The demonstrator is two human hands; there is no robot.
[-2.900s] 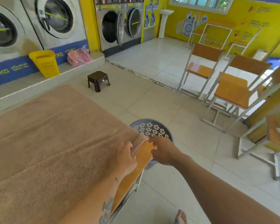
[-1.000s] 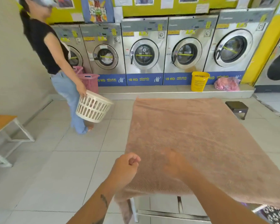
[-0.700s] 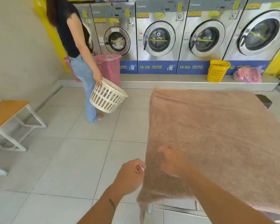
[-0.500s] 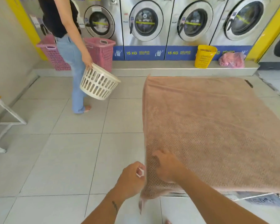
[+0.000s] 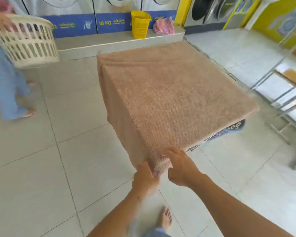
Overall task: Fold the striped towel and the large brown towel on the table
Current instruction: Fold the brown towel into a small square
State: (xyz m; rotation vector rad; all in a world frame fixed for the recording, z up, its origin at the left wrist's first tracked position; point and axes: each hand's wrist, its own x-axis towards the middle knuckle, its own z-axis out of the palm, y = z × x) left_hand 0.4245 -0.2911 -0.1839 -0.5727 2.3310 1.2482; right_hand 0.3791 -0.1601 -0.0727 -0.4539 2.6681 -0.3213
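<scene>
The large brown towel (image 5: pixel 169 93) lies spread flat over the table (image 5: pixel 194 148), hiding nearly all of its top. It is a tan-brown cloth with a nubby, waffle-like weave. Its left side hangs straight down past the table edge, and a narrow doubled band seems to run along the far left edge, though blur makes that hard to confirm. The nearest corner is gathered into a small bunch off the table's corner, gripped by the left hand (image 5: pixel 144 178) from below and pinched by the right hand (image 5: pixel 181 168) from the side.
</scene>
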